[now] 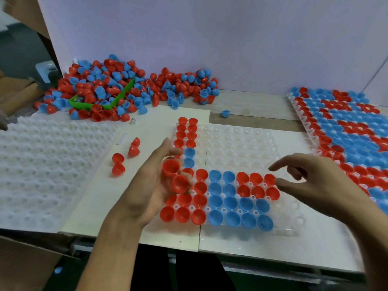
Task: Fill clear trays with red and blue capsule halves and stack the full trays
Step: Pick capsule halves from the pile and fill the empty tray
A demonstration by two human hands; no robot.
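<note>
We're mid-fill on the clear tray (241,143) at the centre of the tabletop (252,106), and it's perhaps half done: the near rows at 6 o'clock carry red and blue halves, a double column of reds runs up its left edge toward 12, and the whole upper right block of pockets sits bare

Our left hand (153,179) hovers over the tray's left side, fingers curled around two red capsule halves (175,175), open sides up, cradled against the palm. Our right hand (310,183) hangs just above the tray's right edge with the fingers spread and loose, gripping nothing, the forefinger reaching toward the last red in the row

The supply is the big loose pile of capsule halves (117,87) at 11 o'clock, spilling around a green scoop (100,101). A few stray red halves (126,156) lie at 9 o'clock on the white sheet, and a lone blue half (225,113) sits at 12. A filled tray (346,133) lies at 2 o'clock, and empty trays (42,164) wait at 9

Next, we reckon, the right hand takes a red from the left and seats it cup-up in the next free pocket past that row's end. It needs a clean drop, square in the pocket, without nudging the neighbours
</note>
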